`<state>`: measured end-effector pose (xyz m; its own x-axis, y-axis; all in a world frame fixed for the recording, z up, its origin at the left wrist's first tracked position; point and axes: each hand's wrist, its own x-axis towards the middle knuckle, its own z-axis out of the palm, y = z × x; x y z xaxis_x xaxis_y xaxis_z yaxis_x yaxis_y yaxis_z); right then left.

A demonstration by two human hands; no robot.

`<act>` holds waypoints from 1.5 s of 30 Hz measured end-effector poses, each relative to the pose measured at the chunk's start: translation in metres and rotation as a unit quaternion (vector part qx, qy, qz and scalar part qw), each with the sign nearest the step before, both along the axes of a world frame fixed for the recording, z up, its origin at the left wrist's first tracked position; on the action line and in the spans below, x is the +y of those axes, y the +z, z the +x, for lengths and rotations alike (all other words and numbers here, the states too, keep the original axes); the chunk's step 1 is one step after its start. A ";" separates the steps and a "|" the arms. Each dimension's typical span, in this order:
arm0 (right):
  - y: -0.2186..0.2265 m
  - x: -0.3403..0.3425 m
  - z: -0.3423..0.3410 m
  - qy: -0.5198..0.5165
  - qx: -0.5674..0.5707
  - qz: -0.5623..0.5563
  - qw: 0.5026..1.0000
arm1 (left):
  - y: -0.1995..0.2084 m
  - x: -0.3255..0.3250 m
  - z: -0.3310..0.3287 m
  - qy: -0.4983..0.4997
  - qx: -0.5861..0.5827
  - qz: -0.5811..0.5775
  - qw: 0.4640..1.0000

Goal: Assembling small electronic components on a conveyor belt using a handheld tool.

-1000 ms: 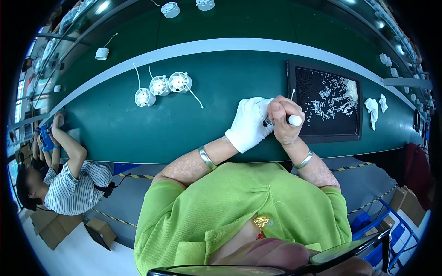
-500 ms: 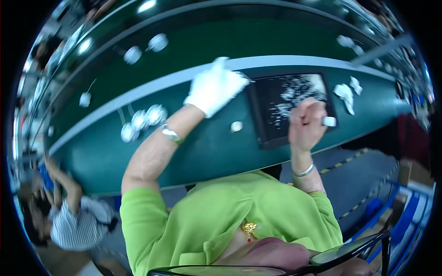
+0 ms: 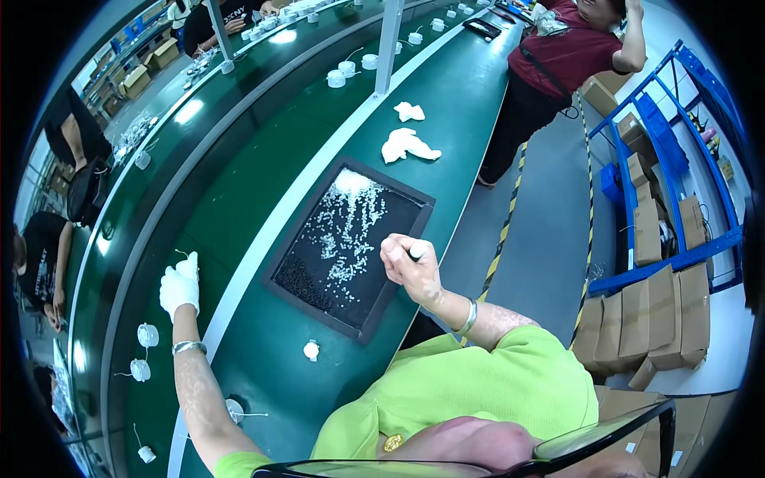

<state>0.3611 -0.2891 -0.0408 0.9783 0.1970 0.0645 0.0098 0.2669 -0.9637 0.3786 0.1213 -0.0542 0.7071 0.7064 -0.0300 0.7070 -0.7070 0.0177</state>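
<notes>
My left hand (image 3: 180,288), in a white glove, is over the green belt beyond the pale rail. Its fingers are curled closed, and a thin wire-like end shows at the fingertips; what it holds is hidden. My bare right hand (image 3: 411,268) makes a fist above the right edge of a black-framed tray (image 3: 319,314). It grips a small white piece with a dark end (image 3: 415,251), mostly covered by the fingers. In the tray lie many tiny white pieces (image 3: 344,239) and a patch of tiny black ones (image 3: 300,280). A small white round part (image 3: 311,350) sits near the tray.
White round parts with wires (image 3: 147,334) stand on the belt near my left forearm; another (image 3: 233,410) lies beside it. Crumpled white gloves or cloths (image 3: 409,146) lie past the tray. A person in maroon (image 3: 550,68) stands at the far right, near blue shelving (image 3: 677,263) with cartons.
My view has turned to the right. My left hand has gone from the tray's left corner to over the belt. My right hand has moved to the tray's right edge, still closed.
</notes>
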 end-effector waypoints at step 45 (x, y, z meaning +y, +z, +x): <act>0.030 0.174 -0.018 0.321 -0.276 -0.277 0.863 | -0.009 0.178 -0.221 -0.036 -0.059 0.013 0.997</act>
